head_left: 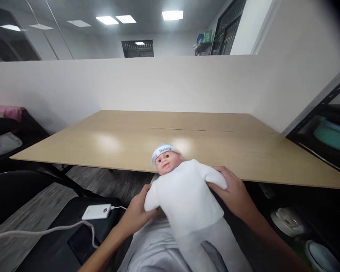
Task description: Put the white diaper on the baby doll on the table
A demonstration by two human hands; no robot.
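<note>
A baby doll [184, 196] in a white top, pale trousers and a white-and-blue cap lies face up on my lap, its head against the front edge of the wooden table [170, 139]. My left hand [137, 211] is closed round the doll's arm on the left side. My right hand [232, 190] grips the doll's other arm and shoulder, fingers wrapped over the white sleeve.
A white power bank [96, 211] with a white cable [45, 230] rests on a black seat at lower left, beside a dark phone [81, 245]. A black metal shelf [320, 124] with a teal basin [333, 134] stands right; bowls [289, 221] sit below.
</note>
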